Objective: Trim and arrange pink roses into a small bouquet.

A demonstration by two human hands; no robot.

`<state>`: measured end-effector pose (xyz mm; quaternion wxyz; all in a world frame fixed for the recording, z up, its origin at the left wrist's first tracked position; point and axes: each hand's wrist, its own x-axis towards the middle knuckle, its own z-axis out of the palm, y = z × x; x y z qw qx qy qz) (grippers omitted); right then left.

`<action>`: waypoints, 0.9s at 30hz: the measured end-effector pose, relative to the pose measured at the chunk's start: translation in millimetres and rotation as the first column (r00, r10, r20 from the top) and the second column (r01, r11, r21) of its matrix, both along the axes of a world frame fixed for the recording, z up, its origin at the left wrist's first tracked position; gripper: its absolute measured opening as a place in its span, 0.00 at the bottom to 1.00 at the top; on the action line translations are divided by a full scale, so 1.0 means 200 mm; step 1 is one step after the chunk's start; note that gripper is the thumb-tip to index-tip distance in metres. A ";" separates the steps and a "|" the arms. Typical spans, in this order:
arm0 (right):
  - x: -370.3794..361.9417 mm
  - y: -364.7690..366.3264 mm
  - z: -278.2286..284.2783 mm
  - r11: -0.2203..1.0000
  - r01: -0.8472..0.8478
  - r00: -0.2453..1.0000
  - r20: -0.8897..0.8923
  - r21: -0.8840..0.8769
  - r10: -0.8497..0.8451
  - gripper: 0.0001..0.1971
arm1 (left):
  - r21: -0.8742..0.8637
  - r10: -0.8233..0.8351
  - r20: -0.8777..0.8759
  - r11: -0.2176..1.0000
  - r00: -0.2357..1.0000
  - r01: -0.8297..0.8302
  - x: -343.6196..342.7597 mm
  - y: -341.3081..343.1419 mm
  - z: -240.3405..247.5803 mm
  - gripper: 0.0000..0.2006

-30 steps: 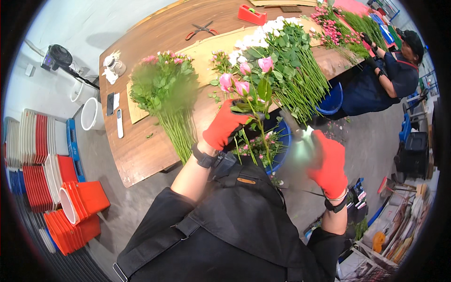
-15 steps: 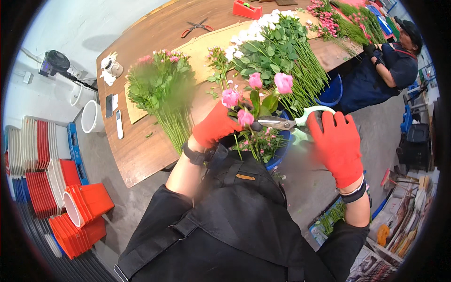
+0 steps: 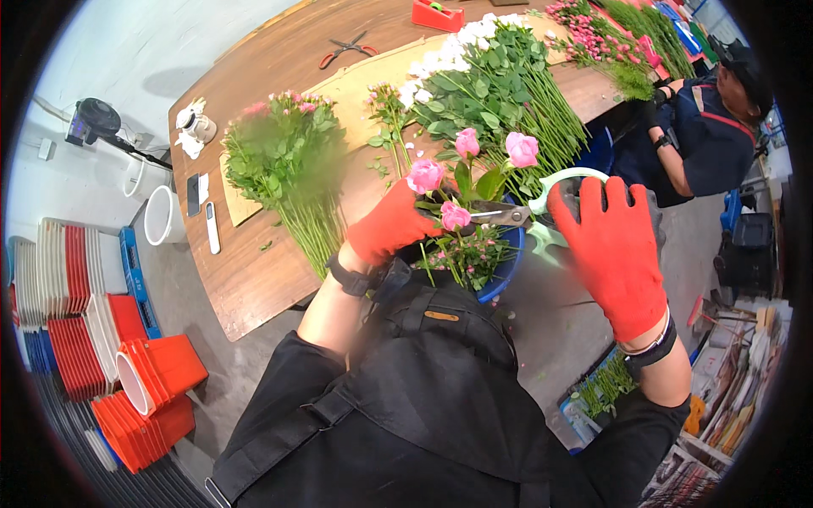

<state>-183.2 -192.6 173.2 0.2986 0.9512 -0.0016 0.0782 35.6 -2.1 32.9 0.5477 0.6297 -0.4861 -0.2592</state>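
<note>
My left hand (image 3: 391, 227), in a red glove, is closed around a spray of pink roses (image 3: 521, 150). Several open blooms and green leaves rise above the fingers; the gripped part of the stem is hidden. In my right hand (image 3: 616, 258), also red-gloved, is a pair of scissors (image 3: 508, 217) with pale green handles. Its parted blades point left at the leaves and stem, just right of the lowest bloom; whether they touch the stem I cannot tell. Below the roses stands a blue bucket (image 3: 511, 269) holding small pink blooms and greenery.
On the wooden table (image 3: 241, 284) lie a blurred pink spray-rose bunch (image 3: 284, 161), a large white rose bunch (image 3: 483, 80), red-handled scissors (image 3: 347, 51) and a phone (image 3: 193, 195). A co-worker (image 3: 707, 127) is at the right. Orange-red buckets (image 3: 165, 372) stand at left; a crate of stems (image 3: 605, 389) sits on the floor.
My right hand has moved slightly right, and the scissors' handles and blades are farther apart. The roses have shifted a little right. The co-worker has leaned forward over the table.
</note>
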 end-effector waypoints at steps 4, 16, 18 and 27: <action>0.03 -0.01 -0.01 0.998 -0.053 0.999 -0.006 -0.035 0.052 0.25 | 0.288 0.036 -0.109 0.958 0.993 -0.003 0.02 0.01 -0.02 0.28; 0.06 -0.06 -0.10 0.996 -0.087 0.995 -0.037 0.016 0.088 0.21 | 0.159 0.008 -0.248 0.987 0.969 0.032 0.04 -0.03 -0.04 0.37; 0.07 -0.06 -0.13 0.995 -0.104 0.994 -0.045 0.004 0.104 0.23 | 0.146 0.094 -0.276 0.988 0.956 -0.055 0.02 -0.03 -0.01 0.28; 0.04 -0.13 -0.75 -0.293 -0.152 0.876 -0.009 0.944 -0.482 0.30 | 0.050 0.139 -0.412 0.990 0.900 -0.130 0.03 -0.01 -0.27 0.22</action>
